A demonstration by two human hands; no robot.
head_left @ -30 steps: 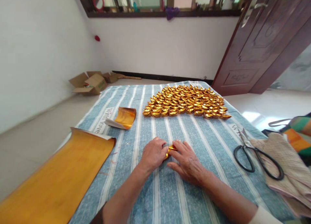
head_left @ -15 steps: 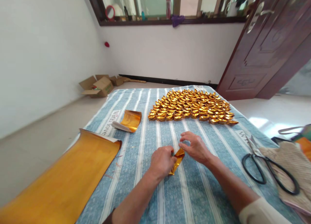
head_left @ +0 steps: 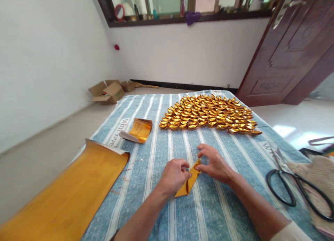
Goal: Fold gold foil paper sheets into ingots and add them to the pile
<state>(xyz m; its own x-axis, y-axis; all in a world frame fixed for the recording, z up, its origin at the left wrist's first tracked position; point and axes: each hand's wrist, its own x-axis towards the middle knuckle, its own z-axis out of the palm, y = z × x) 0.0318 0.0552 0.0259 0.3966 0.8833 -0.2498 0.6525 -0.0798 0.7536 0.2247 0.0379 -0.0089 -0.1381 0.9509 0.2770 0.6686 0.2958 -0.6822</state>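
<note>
A folded strip of gold foil paper (head_left: pixel 192 183) lies slantwise on the striped cloth in front of me, pointed at its ends. My left hand (head_left: pixel 175 175) is closed over its left edge, fingertips pressed on the paper. At its far right end is my right hand (head_left: pixel 214 163), thumb on the paper and the other fingers curled above, partly apart from the thumb. Beyond both hands, many finished gold paper ingots (head_left: pixel 206 114) stand in packed rows. A small stack of gold paper sheets (head_left: pixel 141 130) curls up at the left.
A large gold sheet (head_left: pixel 70 188) covers the table's left side. Black-handled scissors (head_left: pixel 283 173) lie at the right beside a beige knitted cloth (head_left: pixel 309 168). Blue striped tablecloth (head_left: pixel 148 213) covers the table. An open cardboard box (head_left: pixel 109 93) sits on the floor; a brown door (head_left: pixel 284 56) stands right.
The folded gold paper shows a broader, flatter face, and its near end extends further left. My right thumb has come down onto its far end. The view has turned slightly left.
</note>
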